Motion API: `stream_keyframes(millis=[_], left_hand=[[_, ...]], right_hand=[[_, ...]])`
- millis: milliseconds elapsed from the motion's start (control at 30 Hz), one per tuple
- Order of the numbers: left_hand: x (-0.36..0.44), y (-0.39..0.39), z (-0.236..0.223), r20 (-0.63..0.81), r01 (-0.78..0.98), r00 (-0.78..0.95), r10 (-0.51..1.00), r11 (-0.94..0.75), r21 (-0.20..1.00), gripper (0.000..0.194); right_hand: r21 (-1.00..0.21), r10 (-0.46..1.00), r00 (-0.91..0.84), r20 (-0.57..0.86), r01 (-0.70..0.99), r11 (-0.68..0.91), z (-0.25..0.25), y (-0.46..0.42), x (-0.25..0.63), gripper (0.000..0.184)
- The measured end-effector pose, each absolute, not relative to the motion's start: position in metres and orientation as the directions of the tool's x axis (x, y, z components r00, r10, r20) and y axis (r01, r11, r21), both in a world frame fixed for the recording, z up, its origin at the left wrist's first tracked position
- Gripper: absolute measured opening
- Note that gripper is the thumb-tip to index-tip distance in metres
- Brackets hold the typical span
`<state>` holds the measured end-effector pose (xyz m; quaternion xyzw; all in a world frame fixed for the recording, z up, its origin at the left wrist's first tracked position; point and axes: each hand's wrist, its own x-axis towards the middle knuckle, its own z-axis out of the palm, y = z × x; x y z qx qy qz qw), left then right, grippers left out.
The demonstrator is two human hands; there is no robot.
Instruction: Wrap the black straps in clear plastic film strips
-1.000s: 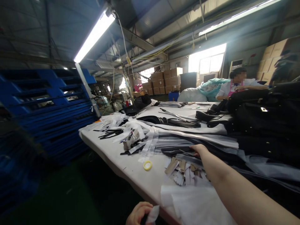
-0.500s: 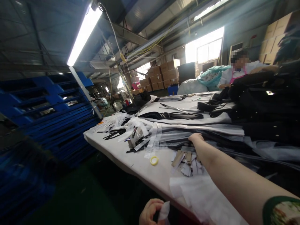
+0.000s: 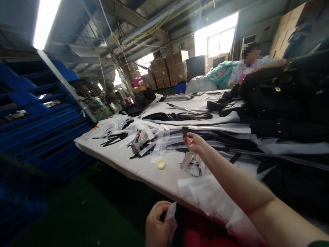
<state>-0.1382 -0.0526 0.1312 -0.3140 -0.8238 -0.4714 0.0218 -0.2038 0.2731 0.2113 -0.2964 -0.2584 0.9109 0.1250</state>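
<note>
My right hand (image 3: 194, 142) reaches over the middle of the table and pinches a small dark piece (image 3: 184, 131), whose material I cannot make out. Beneath that hand lie bundled black and white strips (image 3: 216, 144). Low in the view, in front of the table edge, my left hand (image 3: 158, 223) is closed on a thin white translucent sheet (image 3: 171, 214). Near the right forearm sit small beige and white scraps (image 3: 191, 163) and a fan of white sheets (image 3: 203, 192). A yellow tape ring (image 3: 161, 164) rests to their left.
The white-covered table (image 3: 115, 157) carries a small box of tools (image 3: 140, 141) and black straps (image 3: 177, 116). Black bags (image 3: 277, 103) are piled at the right. A person (image 3: 246, 67) in a pink apron is behind them. Blue pallets (image 3: 38, 133) are stacked at the left.
My right hand has lifted from the strips, moved left and now holds a small dark piece. My left hand keeps the white sheet. The view has shifted slightly.
</note>
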Motion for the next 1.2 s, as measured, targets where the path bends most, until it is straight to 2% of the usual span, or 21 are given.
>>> stream_keyframes(millis=[100, 167, 233, 300, 367, 400, 500, 600, 767, 967, 1100, 1200], left_hand=[[-0.138, -0.041, 0.137, 0.250, 0.465, -0.816, 0.521, 0.335, 0.820, 0.028], [-0.136, -0.032, 0.135, 0.159, 0.384, -0.812, 0.561, 0.310, 0.870, 0.029], [-0.133, -0.024, 0.131, 0.052, 0.267, -0.796, 0.603, 0.273, 0.924, 0.029], [-0.127, -0.017, 0.125, -0.052, 0.115, -0.780, 0.624, 0.225, 0.967, 0.031], [-0.122, -0.010, 0.121, -0.161, -0.058, -0.756, 0.635, 0.179, 0.982, 0.033], [-0.119, -0.006, 0.119, -0.215, -0.144, -0.732, 0.647, 0.161, 0.976, 0.035], [-0.115, 0.002, 0.117, -0.315, -0.321, -0.663, 0.680, 0.122, 0.939, 0.041], [-0.111, 0.007, 0.120, -0.375, -0.402, -0.628, 0.682, 0.129, 0.907, 0.045], [-0.105, 0.007, 0.129, -0.455, -0.491, -0.496, 0.739, 0.193, 0.849, 0.046], [-0.105, 0.000, 0.129, -0.508, -0.568, -0.333, 0.794, 0.261, 0.781, 0.044], [-0.107, -0.005, 0.133, -0.464, -0.530, -0.203, 0.862, 0.302, 0.793, 0.042], [-0.108, -0.007, 0.137, -0.381, -0.509, -0.138, 0.914, 0.265, 0.819, 0.042]], right_hand=[[-0.511, 0.268, -0.837, -0.477, 0.016, -0.860, 0.203, 0.234, -0.163, 0.011], [-0.510, 0.205, -0.861, -0.466, 0.072, -0.857, 0.196, 0.213, -0.132, 0.013], [-0.570, 0.198, -0.887, -0.416, 0.085, -0.818, 0.191, 0.201, -0.102, 0.011], [-0.734, 0.275, -0.917, -0.289, 0.027, -0.679, 0.192, 0.198, -0.074, 0.026], [-0.895, 0.398, -0.913, -0.091, -0.100, -0.434, 0.197, 0.203, -0.052, 0.044], [-0.937, 0.465, -0.885, 0.016, -0.176, -0.303, 0.201, 0.207, -0.044, 0.049], [-0.924, 0.645, -0.717, 0.263, -0.380, -0.045, 0.212, 0.219, -0.030, 0.051], [-0.865, 0.714, -0.585, 0.385, -0.498, 0.059, 0.220, 0.224, -0.025, 0.053], [-0.831, 0.714, -0.541, 0.445, -0.546, 0.103, 0.222, 0.220, -0.024, 0.052], [-0.864, 0.635, -0.638, 0.435, -0.494, 0.095, 0.214, 0.211, -0.025, 0.052], [-0.882, 0.609, -0.675, 0.416, -0.464, 0.088, 0.209, 0.210, -0.023, 0.051], [-0.888, 0.603, -0.687, 0.405, -0.453, 0.080, 0.210, 0.216, -0.022, 0.051]])
